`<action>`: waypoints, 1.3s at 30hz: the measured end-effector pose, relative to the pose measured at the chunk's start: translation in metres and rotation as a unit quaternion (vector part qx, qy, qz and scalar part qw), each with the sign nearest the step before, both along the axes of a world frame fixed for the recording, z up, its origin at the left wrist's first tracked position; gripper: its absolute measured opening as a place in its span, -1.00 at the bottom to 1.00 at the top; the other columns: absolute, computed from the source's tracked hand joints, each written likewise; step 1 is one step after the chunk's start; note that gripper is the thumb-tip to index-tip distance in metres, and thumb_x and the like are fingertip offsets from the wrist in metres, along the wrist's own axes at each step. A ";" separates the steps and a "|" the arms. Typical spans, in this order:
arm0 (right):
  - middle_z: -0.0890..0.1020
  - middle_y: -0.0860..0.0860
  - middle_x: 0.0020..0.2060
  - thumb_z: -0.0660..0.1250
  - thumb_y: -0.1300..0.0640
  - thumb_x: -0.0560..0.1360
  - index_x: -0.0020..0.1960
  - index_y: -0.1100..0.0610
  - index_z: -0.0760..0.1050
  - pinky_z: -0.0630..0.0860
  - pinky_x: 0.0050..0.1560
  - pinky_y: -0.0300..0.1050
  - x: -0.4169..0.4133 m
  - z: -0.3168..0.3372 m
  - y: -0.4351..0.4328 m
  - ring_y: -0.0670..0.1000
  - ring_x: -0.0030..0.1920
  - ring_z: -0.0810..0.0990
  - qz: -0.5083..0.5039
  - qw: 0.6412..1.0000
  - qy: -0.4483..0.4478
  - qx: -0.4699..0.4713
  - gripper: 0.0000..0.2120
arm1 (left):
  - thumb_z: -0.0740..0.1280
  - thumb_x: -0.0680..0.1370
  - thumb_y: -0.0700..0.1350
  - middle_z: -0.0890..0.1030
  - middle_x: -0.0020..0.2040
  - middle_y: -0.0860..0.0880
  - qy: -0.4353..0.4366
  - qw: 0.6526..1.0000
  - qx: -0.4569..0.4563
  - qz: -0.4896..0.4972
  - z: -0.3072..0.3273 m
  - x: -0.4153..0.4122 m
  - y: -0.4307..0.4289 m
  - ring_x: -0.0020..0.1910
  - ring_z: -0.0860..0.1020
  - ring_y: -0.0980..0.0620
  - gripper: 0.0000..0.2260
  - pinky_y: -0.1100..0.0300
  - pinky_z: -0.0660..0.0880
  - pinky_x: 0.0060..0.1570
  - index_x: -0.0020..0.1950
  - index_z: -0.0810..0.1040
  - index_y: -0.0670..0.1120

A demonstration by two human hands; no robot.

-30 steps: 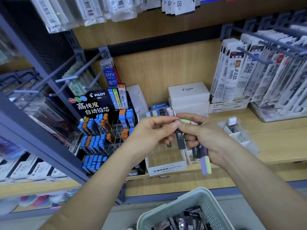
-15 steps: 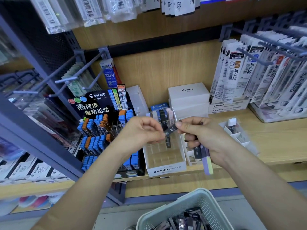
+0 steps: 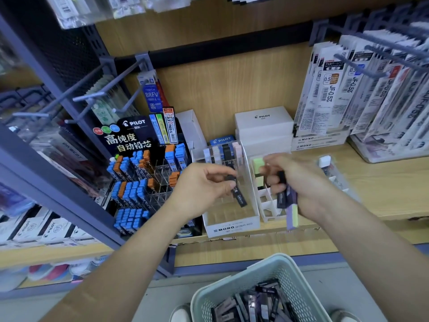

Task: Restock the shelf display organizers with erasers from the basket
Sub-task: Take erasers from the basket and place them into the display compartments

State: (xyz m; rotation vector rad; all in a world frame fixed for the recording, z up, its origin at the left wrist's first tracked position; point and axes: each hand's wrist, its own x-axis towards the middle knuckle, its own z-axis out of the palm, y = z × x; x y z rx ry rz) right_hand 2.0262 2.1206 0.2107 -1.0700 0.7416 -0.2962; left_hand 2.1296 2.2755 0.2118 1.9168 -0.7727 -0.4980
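**Eraser held above the organizer**

The left hand [image 3: 204,187] pinches a slim black stick eraser [image 3: 239,194] over the white compartmented MONO organizer [image 3: 232,225]. The right hand [image 3: 299,182] clasps several erasers [image 3: 289,205]. The pale green perforated plastic basket [image 3: 262,270] sits below.

the white mono organizer [image 3: 232,225] is open from above, its front cells bare; erasers stand only along its back row [image 3: 222,154]. the left hand [image 3: 204,187] hangs over its middle. hooks [image 3: 99,98] jut out upper left, hanging packets [image 3: 362,89] crowd the upper right. the right hand [image 3: 299,182] (blurred) covers the smaller divider tray [image 3: 269,205]. the basket [image 3: 246,275] sits below the shelf edge.
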 end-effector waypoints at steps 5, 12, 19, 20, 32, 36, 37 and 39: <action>0.52 0.20 -0.23 -0.02 0.47 0.45 -0.11 0.21 0.35 0.27 -0.50 -0.29 -0.008 0.000 -0.010 -0.02 -0.42 0.35 -0.070 0.990 -0.036 0.119 -0.75 | 0.47 0.45 -0.19 0.65 -0.14 0.14 -0.109 0.991 0.078 0.017 -0.021 0.000 -0.001 -0.19 0.62 0.17 -0.84 0.50 0.49 -0.13 -0.01 0.70 0.02; 0.51 0.24 -0.19 -0.08 0.54 0.40 -0.03 0.21 0.35 0.46 -0.51 -0.25 -0.008 -0.002 -0.011 0.03 -0.37 0.44 -0.060 0.993 -0.041 0.094 -0.62 | 0.48 0.44 -0.17 0.54 -0.25 0.12 -0.192 0.975 0.112 0.004 -0.051 -0.006 -0.007 -0.25 0.52 0.13 -0.86 0.28 0.54 -0.07 -0.01 0.65 -0.08; 0.48 0.30 0.10 -0.04 0.62 0.44 0.13 0.21 0.42 0.61 0.00 -0.05 -0.010 -0.001 -0.012 0.19 0.00 0.68 -0.046 0.991 -0.059 0.107 -0.52 | 0.48 0.44 -0.15 0.58 -0.22 0.04 -0.265 0.960 0.095 0.000 -0.058 -0.003 -0.006 -0.21 0.56 0.07 -0.84 0.12 0.57 -0.04 -0.01 0.66 -0.13; 0.48 0.28 0.09 -0.04 0.62 0.44 0.17 0.21 0.42 0.60 0.03 -0.02 -0.010 -0.001 -0.011 0.19 -0.01 0.68 -0.039 0.992 -0.058 0.101 -0.50 | 0.49 0.44 -0.15 0.60 -0.21 0.02 -0.268 0.959 0.086 0.000 -0.059 -0.003 -0.006 -0.21 0.57 0.07 -0.84 0.12 0.57 -0.05 -0.01 0.66 -0.14; 0.45 0.29 0.16 -0.04 0.63 0.43 0.16 0.18 0.44 0.58 0.10 0.06 -0.011 0.002 -0.004 0.19 -0.02 0.69 -0.019 0.995 -0.048 0.087 -0.47 | 0.50 0.39 -0.18 0.55 -0.27 -0.04 -0.442 0.885 0.127 -0.066 -0.078 0.002 -0.009 -0.37 0.56 -0.06 -0.90 0.08 0.54 -0.46 -0.21 0.61 -0.16; 0.44 0.34 0.24 -0.03 0.63 0.43 0.12 0.17 0.45 0.55 0.18 0.12 -0.010 0.001 -0.001 0.22 0.00 0.69 -0.006 0.996 -0.052 0.079 -0.48 | 0.50 0.40 -0.18 0.53 -0.28 -0.06 -0.474 0.865 0.148 -0.074 -0.079 0.003 -0.013 -0.43 0.53 -0.10 -0.88 0.06 0.51 -0.54 -0.21 0.58 -0.17; 0.45 0.34 0.23 -0.03 0.63 0.43 0.13 0.18 0.45 0.54 0.19 0.12 -0.011 0.000 -0.001 0.22 0.00 0.69 -0.003 0.996 -0.054 0.078 -0.48 | 0.49 0.41 -0.18 0.52 -0.28 -0.06 -0.479 0.861 0.153 -0.077 -0.079 0.003 -0.014 -0.42 0.53 -0.11 -0.88 0.06 0.51 -0.54 -0.20 0.58 -0.17; 0.48 0.33 0.18 -0.03 0.63 0.43 0.14 0.18 0.45 0.55 0.18 0.12 -0.011 0.000 -0.001 0.22 0.00 0.69 0.000 0.995 -0.058 0.077 -0.47 | 0.50 0.40 -0.17 0.52 -0.28 -0.06 -0.488 0.854 0.160 -0.083 -0.079 0.003 -0.015 -0.43 0.53 -0.11 -0.88 0.06 0.52 -0.54 -0.20 0.58 -0.17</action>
